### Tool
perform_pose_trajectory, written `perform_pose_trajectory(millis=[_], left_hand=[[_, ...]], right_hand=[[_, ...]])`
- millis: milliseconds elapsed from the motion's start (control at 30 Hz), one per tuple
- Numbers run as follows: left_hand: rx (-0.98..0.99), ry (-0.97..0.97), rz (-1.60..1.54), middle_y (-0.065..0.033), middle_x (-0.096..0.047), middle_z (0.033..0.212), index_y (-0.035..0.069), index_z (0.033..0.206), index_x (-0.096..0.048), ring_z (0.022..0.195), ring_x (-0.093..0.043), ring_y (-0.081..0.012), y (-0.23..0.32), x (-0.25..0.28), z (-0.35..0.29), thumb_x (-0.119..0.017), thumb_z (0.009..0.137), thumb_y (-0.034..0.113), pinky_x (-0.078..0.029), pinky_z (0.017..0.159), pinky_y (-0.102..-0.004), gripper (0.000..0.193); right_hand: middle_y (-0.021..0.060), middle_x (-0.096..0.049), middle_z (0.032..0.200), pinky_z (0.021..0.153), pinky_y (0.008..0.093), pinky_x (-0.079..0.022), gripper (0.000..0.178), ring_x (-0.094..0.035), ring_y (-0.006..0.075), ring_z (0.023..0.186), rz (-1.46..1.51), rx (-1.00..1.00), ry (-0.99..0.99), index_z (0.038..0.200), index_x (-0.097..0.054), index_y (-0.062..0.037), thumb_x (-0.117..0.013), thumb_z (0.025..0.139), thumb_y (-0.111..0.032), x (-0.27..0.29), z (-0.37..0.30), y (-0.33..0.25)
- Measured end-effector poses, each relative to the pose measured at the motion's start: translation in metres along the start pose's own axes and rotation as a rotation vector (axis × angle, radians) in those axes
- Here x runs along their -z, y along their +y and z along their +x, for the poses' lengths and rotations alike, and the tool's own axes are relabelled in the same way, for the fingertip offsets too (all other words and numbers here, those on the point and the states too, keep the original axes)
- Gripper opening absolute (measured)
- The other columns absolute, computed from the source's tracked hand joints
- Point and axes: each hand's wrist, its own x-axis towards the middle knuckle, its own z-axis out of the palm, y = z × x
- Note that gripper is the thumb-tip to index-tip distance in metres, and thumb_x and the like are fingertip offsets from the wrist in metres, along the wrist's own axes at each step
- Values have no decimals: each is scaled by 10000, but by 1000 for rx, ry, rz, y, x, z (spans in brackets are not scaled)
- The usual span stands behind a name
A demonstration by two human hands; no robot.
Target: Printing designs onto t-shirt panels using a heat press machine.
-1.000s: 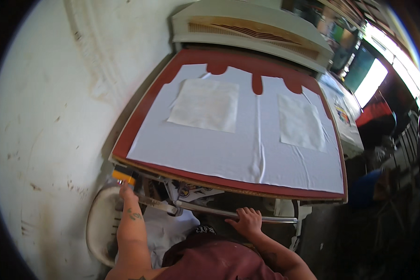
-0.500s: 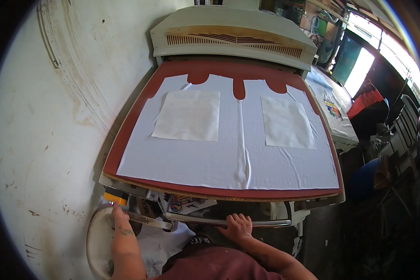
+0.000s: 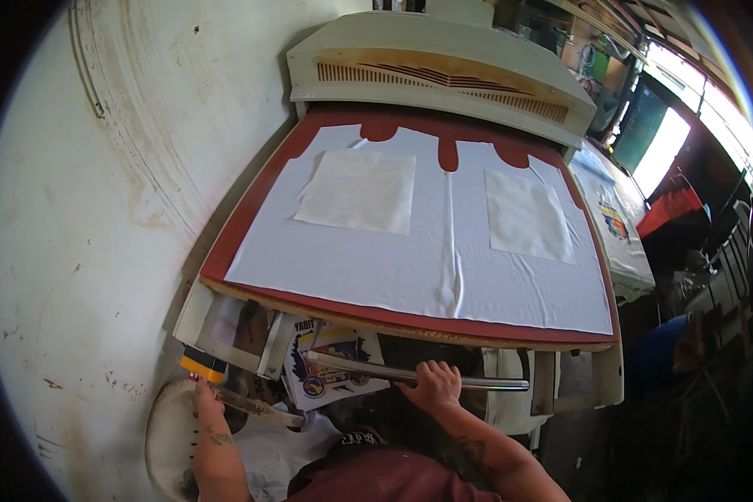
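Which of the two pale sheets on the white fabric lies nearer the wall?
The left sheet, between the wall and the raised crease in the white fabric; the right sheet lies beyond it.

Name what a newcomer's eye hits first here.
The white fabric spread over the red bed at centre, with two off-white sheets lying on it, left and right. Behind it, the pale machine housing with its brown-stained vent. Then the hands at the near side: right hand on a metal bar, left hand at a yellow-and-black box.
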Motion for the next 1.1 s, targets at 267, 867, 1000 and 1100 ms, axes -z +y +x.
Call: perform_pose_trajectory(millis=[267,867,1000,1100], left_hand=[[43,55,-68,-14,-510,1101,99,1158,-549,983,-470,-145,6,2,-2,-584,876,428,-341,739,-325,434],[10,35,-116,-10,-549,1031,134,1182,-503,952,-515,-142,9,-11,-6,-487,908,363,-327,856,-398,357],[-51,-20,-116,12,-552,1024,139,1198,-492,958,-513,-144,18,-15,-32,-448,910,363,-315,890,-418,368],[-320,-391,-109,-83,-612,1027,82,1358,-382,925,-583,-251,-3,13,-26,-613,799,543,-505,797,-421,761]], right_hand=[[42,-599,773,740,386,-410,446,-578,232,802,-41,8,82,719,-588,-112,-714,625,-529,-3,101,28],[73,-623,937,875,415,-403,514,-564,257,997,-156,-33,13,859,-623,-86,-684,658,-555,-8,392,121],[78,-627,968,903,407,-398,538,-561,256,1016,-116,-55,-17,885,-630,-87,-668,671,-580,-9,469,143],[97,-639,1028,909,410,-409,565,-569,275,1035,-168,-111,-120,950,-651,-83,-665,674,-576,-2,528,152]])
